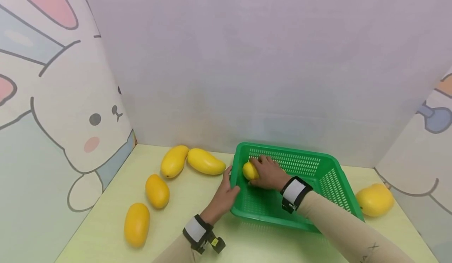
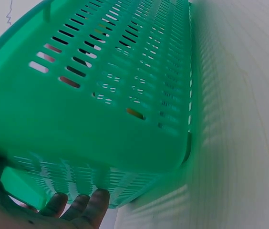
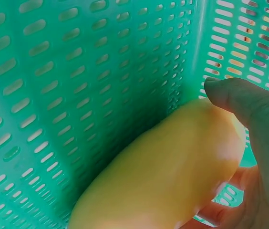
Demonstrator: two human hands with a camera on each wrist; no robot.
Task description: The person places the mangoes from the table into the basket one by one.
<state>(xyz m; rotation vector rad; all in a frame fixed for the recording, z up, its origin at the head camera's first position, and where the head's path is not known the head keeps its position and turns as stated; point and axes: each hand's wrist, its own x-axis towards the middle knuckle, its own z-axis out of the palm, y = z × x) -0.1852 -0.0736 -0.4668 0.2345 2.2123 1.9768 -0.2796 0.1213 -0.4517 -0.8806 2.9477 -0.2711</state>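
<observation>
Pale wood-grain tabletop (image 1: 106,224) as reference. Lilac-grey backdrop (image 1: 254,67) behind it. Left of it: wall panel printed with white cartoon rabbit (image 1: 70,110). Right of it: printed panel (image 1: 416,157), blue motif (image 1: 438,120), orange patch (image 1: 446,86) above.

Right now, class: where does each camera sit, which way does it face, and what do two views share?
Head: on the head, faces forward and down at the green basket; left hand, right hand and sleeved forearms show.
Left wrist: on that wrist, faces the basket's outside; left fingers show.
Right wrist: on that wrist, faces into the basket; right thumb and fingers show.
Shared by head and right wrist: the held mango.
</observation>
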